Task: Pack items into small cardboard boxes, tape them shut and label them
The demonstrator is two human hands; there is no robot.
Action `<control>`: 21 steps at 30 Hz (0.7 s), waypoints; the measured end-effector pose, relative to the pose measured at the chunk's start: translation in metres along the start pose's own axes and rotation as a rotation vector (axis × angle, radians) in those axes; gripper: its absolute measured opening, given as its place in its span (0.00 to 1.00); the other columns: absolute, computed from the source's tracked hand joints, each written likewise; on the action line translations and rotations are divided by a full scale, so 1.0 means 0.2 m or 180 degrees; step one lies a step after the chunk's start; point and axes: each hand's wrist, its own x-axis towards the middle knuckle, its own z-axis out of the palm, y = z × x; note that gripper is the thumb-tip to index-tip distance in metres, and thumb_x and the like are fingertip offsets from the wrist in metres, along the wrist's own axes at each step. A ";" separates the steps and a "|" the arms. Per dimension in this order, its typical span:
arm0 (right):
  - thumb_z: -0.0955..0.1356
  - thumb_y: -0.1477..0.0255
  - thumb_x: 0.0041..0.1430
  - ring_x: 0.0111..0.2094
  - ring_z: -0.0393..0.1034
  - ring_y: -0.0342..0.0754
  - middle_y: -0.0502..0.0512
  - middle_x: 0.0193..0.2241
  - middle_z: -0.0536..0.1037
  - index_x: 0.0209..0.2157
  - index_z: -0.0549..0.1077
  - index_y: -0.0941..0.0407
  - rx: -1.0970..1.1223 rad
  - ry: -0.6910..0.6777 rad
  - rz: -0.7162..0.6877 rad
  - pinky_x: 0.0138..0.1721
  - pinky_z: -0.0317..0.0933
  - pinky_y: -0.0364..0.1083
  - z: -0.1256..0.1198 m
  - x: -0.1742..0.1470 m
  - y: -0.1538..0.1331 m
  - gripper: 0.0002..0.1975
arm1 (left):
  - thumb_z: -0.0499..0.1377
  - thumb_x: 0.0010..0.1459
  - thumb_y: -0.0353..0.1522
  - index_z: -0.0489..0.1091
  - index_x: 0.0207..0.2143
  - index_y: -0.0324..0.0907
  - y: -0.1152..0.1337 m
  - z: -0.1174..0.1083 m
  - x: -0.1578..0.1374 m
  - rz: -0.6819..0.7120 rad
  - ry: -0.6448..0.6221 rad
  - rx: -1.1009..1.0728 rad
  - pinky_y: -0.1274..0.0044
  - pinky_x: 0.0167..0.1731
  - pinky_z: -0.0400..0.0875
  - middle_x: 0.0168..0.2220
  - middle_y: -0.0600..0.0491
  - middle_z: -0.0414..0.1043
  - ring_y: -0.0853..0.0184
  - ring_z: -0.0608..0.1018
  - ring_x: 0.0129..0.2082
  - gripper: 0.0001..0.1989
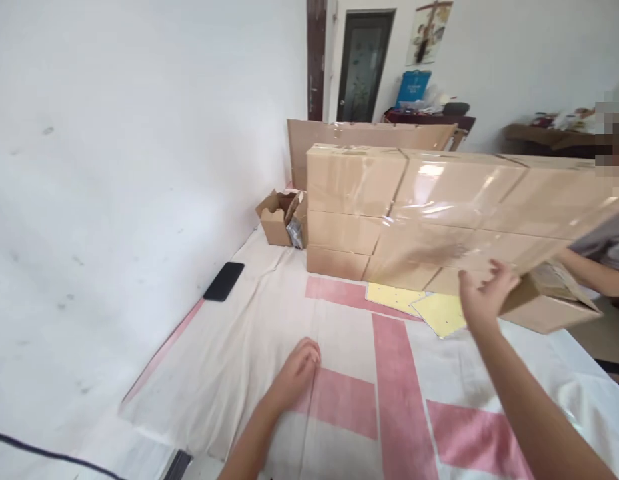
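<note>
My left hand (298, 373) rests low over the pink and white cloth (339, 333), its fingers curled into a loose fist with nothing visible inside. My right hand (488, 293) is raised with thumb and fingers apart, just in front of a wide stack of cardboard boxes (352, 180) under shiny clear wrap. Whether its fingertips touch the stack I cannot tell. Two yellow dotted sheets (442, 315) lie at the foot of the stack, left of my right wrist. Right beside that hand is a cardboard box (544, 307) with its flap side facing right.
A black phone (223, 281) lies along the wall on the left. Behind it stands a small open carton (278, 223) with a grey packet. Another person's arm (599, 272) reaches in at the right edge. A large cardboard panel (369, 133) stands behind the stack.
</note>
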 end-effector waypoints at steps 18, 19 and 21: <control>0.64 0.60 0.59 0.69 0.54 0.56 0.62 0.68 0.61 0.67 0.59 0.55 0.1613 -0.2417 0.0803 0.69 0.48 0.59 2.23 -0.94 -1.05 0.36 | 0.60 0.62 0.49 0.47 0.69 0.42 -0.94 -0.71 1.80 -0.0519 0.2842 -0.0456 0.64 0.67 0.58 0.66 0.36 0.55 0.55 0.62 0.69 0.41; 0.65 0.62 0.56 0.68 0.54 0.56 0.62 0.67 0.62 0.66 0.61 0.54 0.1589 -0.2379 0.0755 0.70 0.46 0.59 2.26 -0.94 -1.03 0.36 | 0.59 0.63 0.50 0.53 0.67 0.43 -0.98 -0.72 1.81 -0.0520 0.2888 -0.0474 0.64 0.67 0.58 0.65 0.37 0.56 0.55 0.62 0.69 0.37; 0.67 0.66 0.51 0.67 0.55 0.58 0.61 0.65 0.64 0.64 0.64 0.53 0.1508 -0.2349 0.0577 0.70 0.45 0.59 2.29 -0.93 -1.02 0.36 | 0.53 0.67 0.50 0.60 0.62 0.43 -1.05 -0.74 1.84 -0.0487 0.2929 -0.0509 0.65 0.66 0.59 0.64 0.38 0.59 0.57 0.64 0.67 0.29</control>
